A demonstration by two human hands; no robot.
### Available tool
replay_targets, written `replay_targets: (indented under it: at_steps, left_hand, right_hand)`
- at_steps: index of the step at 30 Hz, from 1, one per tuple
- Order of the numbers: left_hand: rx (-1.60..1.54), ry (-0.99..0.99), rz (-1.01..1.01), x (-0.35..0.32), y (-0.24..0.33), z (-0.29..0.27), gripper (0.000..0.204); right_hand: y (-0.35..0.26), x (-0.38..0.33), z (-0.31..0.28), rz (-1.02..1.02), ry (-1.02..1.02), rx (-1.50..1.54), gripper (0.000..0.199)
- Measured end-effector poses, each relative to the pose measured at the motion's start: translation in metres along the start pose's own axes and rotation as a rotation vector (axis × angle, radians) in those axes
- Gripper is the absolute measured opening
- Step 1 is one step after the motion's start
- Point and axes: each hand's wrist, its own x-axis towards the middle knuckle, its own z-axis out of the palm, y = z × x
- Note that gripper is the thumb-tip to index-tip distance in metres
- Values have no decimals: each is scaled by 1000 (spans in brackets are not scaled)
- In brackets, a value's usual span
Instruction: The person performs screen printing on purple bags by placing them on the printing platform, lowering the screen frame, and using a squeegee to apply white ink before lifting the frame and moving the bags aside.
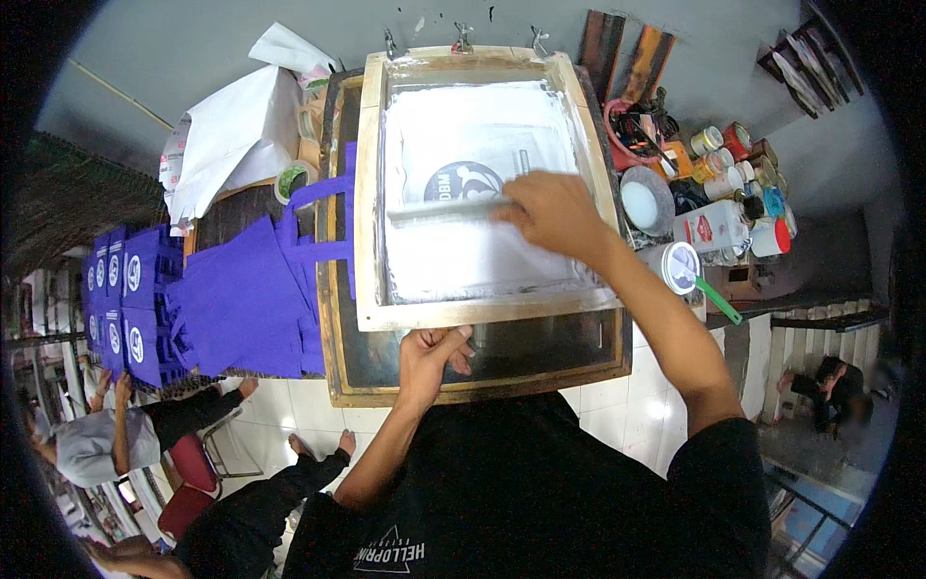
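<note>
My right hand [555,214] grips a pale squeegee [439,210] that lies across the mesh of a wooden screen-printing frame [463,317]. White ink covers much of the mesh, and a dark round design [461,179] shows through just beyond the squeegee. My left hand [431,365] is at the frame's near edge, its fingers curled in and the thumb over them; I see nothing in it. Under the frame is a dark board with a wooden rim [482,391]. Purple fabric with a strap [333,253] sticks out from beneath the frame on the left.
Hinge clamps [463,39] stand at the frame's far edge. Purple bags [246,299] lie piled at left, printed ones [135,299] beyond. A white tub [673,265], a green-handled tool [719,301], a bowl [644,201] and several jars crowd the right. Other people [92,449] are at lower left and far right.
</note>
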Motion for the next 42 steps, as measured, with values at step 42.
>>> replay_targets:
  at_steps: [42]
  left_hand:
    - [1115,161,774,93,132,-17,25]
  right_hand:
    - [2,-17,18,137,133,-206,49]
